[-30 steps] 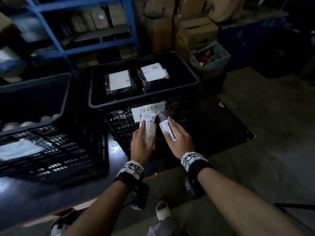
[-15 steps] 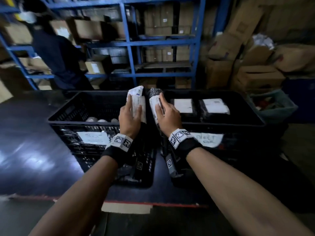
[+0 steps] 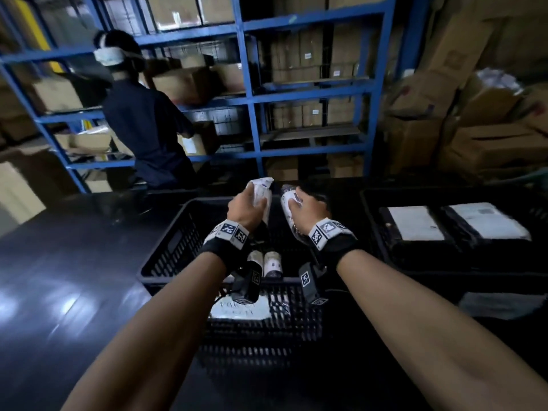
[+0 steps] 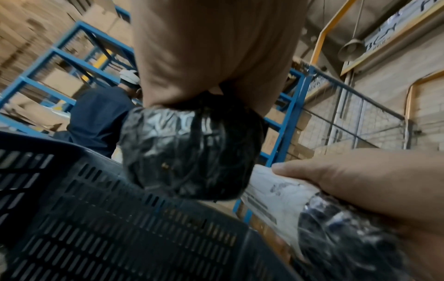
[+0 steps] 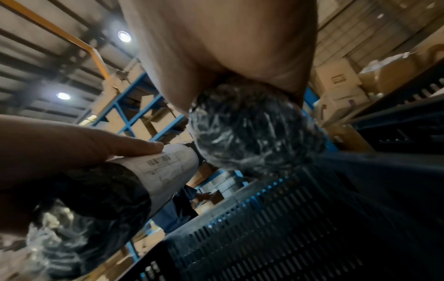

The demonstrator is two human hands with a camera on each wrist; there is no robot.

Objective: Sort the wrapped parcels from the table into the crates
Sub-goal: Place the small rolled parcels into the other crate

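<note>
My left hand (image 3: 247, 204) grips a long cylindrical parcel (image 3: 262, 191), black-wrapped with a white label, over the left black crate (image 3: 166, 256). My right hand (image 3: 302, 206) grips a second like parcel (image 3: 289, 203) just beside it. The two parcels stand nearly upright, side by side, above the crate's middle. In the left wrist view the left parcel's black end (image 4: 190, 150) fills the centre; the right wrist view shows the other parcel's end (image 5: 254, 133). Two labelled cylinders (image 3: 267, 262) lie inside this crate. The right crate (image 3: 373, 232) holds two flat parcels (image 3: 415, 223) with white labels.
A dark table (image 3: 65, 277) carries both crates. A person in dark clothes (image 3: 142, 129) works at blue shelving (image 3: 252, 99) behind the table. Cardboard boxes (image 3: 489, 129) are piled at the back right. A paper label (image 3: 240, 310) hangs on the left crate's front wall.
Both hands have carried their parcels from in front of the right crate leftward and up, and now hold them over the left crate. My view has lifted toward the shelving.
</note>
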